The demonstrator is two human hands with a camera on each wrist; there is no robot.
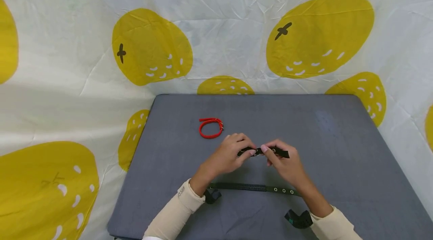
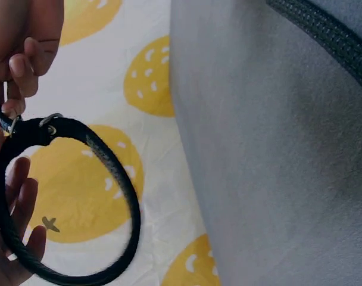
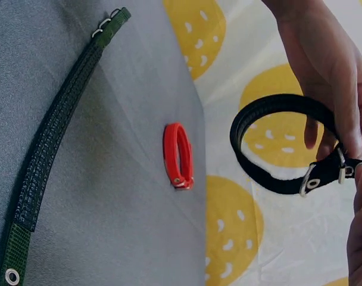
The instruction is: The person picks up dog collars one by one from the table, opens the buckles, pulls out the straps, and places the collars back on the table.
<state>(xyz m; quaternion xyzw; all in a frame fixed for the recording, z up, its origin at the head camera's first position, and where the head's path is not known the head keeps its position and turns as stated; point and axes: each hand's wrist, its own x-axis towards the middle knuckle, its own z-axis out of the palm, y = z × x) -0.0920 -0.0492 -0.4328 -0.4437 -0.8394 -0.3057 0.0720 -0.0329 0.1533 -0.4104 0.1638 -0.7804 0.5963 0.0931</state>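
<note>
A person's left hand (image 1: 230,153) and right hand (image 1: 287,165) hold up a narrow black collar (image 3: 282,102) of soft-looking material, bent into a round loop with metal fittings. The collar is in the air above a grey, cloth-like tabletop (image 1: 162,150). The left grip pinches the loop beside its silvery metal buckle (image 3: 342,170); the right grip pinches the flat tail (image 1: 282,153), whose tip sticks out past the fingers. The collar looks light and unlikely to break, soft enough to bend yet springy enough to keep its ring shape, and the small, smooth buckle is probably its most slippery part. The surest holds seem to be the band close to the buckle and the tail near its eyelet. Beyond the hands, a bright red looped collar (image 1: 210,136) lies on the tabletop. Nearer the person, a long dark green webbing strap (image 1: 250,187) with a black textured middle and metal eyelets lies stretched out
</note>
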